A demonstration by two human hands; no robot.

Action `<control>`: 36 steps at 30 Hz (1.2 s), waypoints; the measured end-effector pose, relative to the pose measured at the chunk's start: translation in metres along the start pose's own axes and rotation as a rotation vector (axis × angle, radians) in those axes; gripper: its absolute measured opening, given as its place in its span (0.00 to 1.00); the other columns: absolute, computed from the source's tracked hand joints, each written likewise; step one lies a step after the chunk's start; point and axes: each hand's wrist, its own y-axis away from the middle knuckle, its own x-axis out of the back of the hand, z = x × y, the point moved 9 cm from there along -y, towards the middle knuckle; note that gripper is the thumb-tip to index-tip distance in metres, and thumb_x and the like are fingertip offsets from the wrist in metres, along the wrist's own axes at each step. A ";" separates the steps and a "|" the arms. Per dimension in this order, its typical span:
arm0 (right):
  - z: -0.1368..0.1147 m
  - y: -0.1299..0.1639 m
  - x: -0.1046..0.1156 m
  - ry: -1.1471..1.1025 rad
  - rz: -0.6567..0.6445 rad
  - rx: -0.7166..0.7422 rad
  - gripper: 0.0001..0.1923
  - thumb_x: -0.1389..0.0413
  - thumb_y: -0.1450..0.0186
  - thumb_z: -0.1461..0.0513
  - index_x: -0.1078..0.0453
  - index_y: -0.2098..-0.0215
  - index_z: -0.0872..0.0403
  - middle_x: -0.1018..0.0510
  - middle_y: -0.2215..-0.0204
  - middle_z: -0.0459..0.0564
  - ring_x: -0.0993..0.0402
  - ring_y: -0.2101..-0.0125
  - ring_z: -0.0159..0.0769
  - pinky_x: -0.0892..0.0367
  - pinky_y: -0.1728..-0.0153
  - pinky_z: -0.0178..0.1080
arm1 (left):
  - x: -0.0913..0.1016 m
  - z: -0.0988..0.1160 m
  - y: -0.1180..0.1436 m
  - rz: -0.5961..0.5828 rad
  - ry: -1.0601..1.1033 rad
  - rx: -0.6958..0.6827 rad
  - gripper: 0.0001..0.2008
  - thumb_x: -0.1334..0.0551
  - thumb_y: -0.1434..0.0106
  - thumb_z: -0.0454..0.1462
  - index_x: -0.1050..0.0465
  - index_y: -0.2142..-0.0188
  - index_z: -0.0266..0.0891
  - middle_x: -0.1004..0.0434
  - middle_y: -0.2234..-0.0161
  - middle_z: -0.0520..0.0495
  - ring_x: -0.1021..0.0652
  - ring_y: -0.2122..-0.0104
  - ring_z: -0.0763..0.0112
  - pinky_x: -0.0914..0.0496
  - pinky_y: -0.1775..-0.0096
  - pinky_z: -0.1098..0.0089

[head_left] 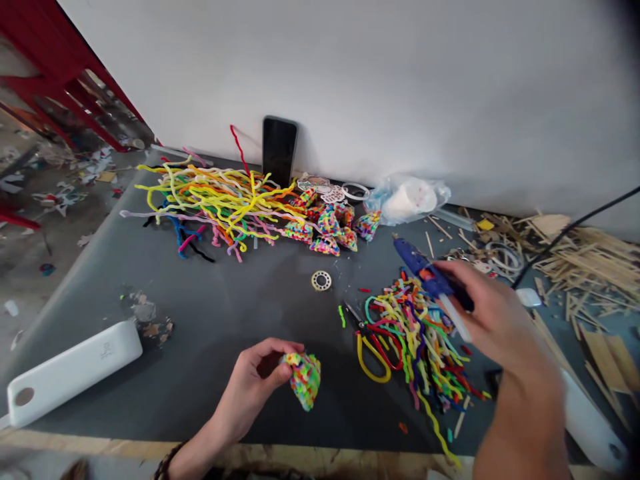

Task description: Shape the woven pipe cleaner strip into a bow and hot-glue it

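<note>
Your left hand point(257, 380) pinches one multicoloured woven cone point(304, 379) in closed fingertips, while your right hand point(493, 313), raised, grips one blue glue gun point(425, 272).

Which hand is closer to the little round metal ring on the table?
The left. The left hand, holding a rainbow cone, sits just below and slightly left of the ring. The right hand, gripping the blue glue gun, is farther off to the ring's right.

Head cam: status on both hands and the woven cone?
Left hand fingers pinch the multicoloured woven cone above the grey table. Right hand grips the blue glue gun. Cut pipe-cleaner pile lies beneath the right hand.
</note>
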 end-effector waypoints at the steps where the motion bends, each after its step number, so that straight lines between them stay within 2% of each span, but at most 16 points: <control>1: -0.012 0.004 0.000 -0.008 -0.017 0.057 0.20 0.47 0.33 0.61 0.33 0.43 0.48 0.19 0.55 0.53 0.18 0.59 0.46 0.25 0.57 0.43 | 0.000 0.005 -0.003 0.010 -0.011 -0.024 0.15 0.29 0.35 0.47 0.21 0.57 0.38 0.16 0.50 0.37 0.16 0.54 0.57 0.22 0.55 0.64; 5: -0.046 0.014 -0.017 -0.005 -0.106 0.174 0.26 0.46 0.39 0.66 0.33 0.43 0.48 0.20 0.48 0.53 0.19 0.52 0.46 0.25 0.53 0.43 | 0.002 0.029 -0.013 0.072 -0.091 -0.168 0.12 0.30 0.34 0.44 0.22 0.58 0.38 0.18 0.51 0.39 0.18 0.54 0.60 0.23 0.55 0.67; 9: -0.071 0.014 -0.033 -0.033 -0.163 0.240 0.19 0.45 0.34 0.63 0.31 0.44 0.48 0.18 0.48 0.53 0.18 0.53 0.45 0.27 0.54 0.42 | 0.009 0.038 -0.020 0.150 -0.151 -0.239 0.09 0.27 0.38 0.41 0.19 0.63 0.38 0.19 0.54 0.42 0.18 0.56 0.63 0.23 0.57 0.70; 11: -0.077 0.013 -0.039 -0.066 -0.208 0.245 0.15 0.44 0.32 0.60 0.29 0.47 0.48 0.15 0.55 0.51 0.17 0.61 0.43 0.28 0.60 0.40 | 0.008 0.034 -0.022 0.135 -0.105 -0.201 0.10 0.26 0.38 0.41 0.19 0.61 0.38 0.18 0.53 0.41 0.17 0.57 0.63 0.22 0.57 0.69; 14: -0.082 0.013 -0.054 -0.223 -0.341 0.221 0.08 0.43 0.30 0.57 0.27 0.53 0.48 0.16 0.69 0.45 0.21 0.73 0.37 0.33 0.69 0.36 | 0.001 0.030 -0.024 0.079 -0.075 -0.161 0.10 0.28 0.37 0.40 0.22 0.60 0.38 0.17 0.48 0.39 0.15 0.54 0.59 0.20 0.54 0.65; 16: -0.087 0.014 -0.060 -0.357 -0.399 0.214 0.08 0.42 0.29 0.54 0.28 0.55 0.48 0.18 0.74 0.42 0.23 0.76 0.34 0.35 0.70 0.34 | -0.001 0.030 -0.024 0.081 -0.120 -0.177 0.09 0.29 0.35 0.40 0.23 0.60 0.38 0.18 0.47 0.39 0.15 0.53 0.58 0.20 0.54 0.65; 21: -0.098 0.014 -0.046 -0.458 -0.294 0.235 0.15 0.41 0.30 0.47 0.27 0.58 0.49 0.20 0.73 0.42 0.25 0.76 0.32 0.37 0.73 0.33 | 0.002 0.045 -0.015 0.176 -0.400 -0.332 0.06 0.33 0.31 0.37 0.22 0.55 0.42 0.16 0.48 0.44 0.15 0.53 0.62 0.19 0.53 0.66; 25: -0.099 0.017 -0.036 -0.273 -0.223 0.254 0.11 0.36 0.33 0.53 0.27 0.58 0.50 0.18 0.66 0.46 0.21 0.70 0.35 0.34 0.68 0.35 | -0.006 0.069 0.002 0.241 -0.740 -0.550 0.11 0.33 0.32 0.32 0.22 0.51 0.46 0.14 0.53 0.51 0.15 0.56 0.68 0.21 0.51 0.69; 28: -0.096 0.016 -0.036 -0.129 -0.203 0.259 0.08 0.36 0.33 0.58 0.27 0.57 0.50 0.16 0.61 0.49 0.19 0.65 0.40 0.32 0.63 0.38 | -0.013 0.081 0.013 0.306 -0.887 -0.710 0.14 0.31 0.34 0.30 0.24 0.50 0.45 0.15 0.55 0.50 0.16 0.57 0.69 0.22 0.51 0.70; 30: -0.096 0.016 -0.039 -0.085 -0.204 0.269 0.07 0.37 0.33 0.59 0.27 0.57 0.51 0.16 0.60 0.49 0.19 0.64 0.42 0.33 0.63 0.40 | -0.023 0.079 0.014 0.261 -0.957 -0.774 0.13 0.32 0.34 0.29 0.25 0.52 0.44 0.16 0.55 0.49 0.17 0.56 0.68 0.23 0.50 0.69; 33: -0.100 0.018 -0.047 -0.076 -0.243 0.289 0.04 0.40 0.32 0.63 0.27 0.59 0.51 0.17 0.63 0.48 0.20 0.65 0.41 0.35 0.65 0.39 | -0.034 0.065 0.007 0.175 -1.068 -0.789 0.12 0.35 0.32 0.28 0.25 0.53 0.44 0.20 0.56 0.46 0.20 0.55 0.63 0.23 0.51 0.64; 36: -0.105 0.021 -0.054 -0.066 -0.262 0.312 0.03 0.40 0.32 0.63 0.27 0.59 0.51 0.18 0.67 0.46 0.21 0.67 0.40 0.38 0.66 0.39 | -0.027 0.055 -0.001 0.198 -1.070 -0.719 0.10 0.38 0.31 0.28 0.26 0.53 0.43 0.27 0.58 0.44 0.23 0.57 0.63 0.24 0.56 0.64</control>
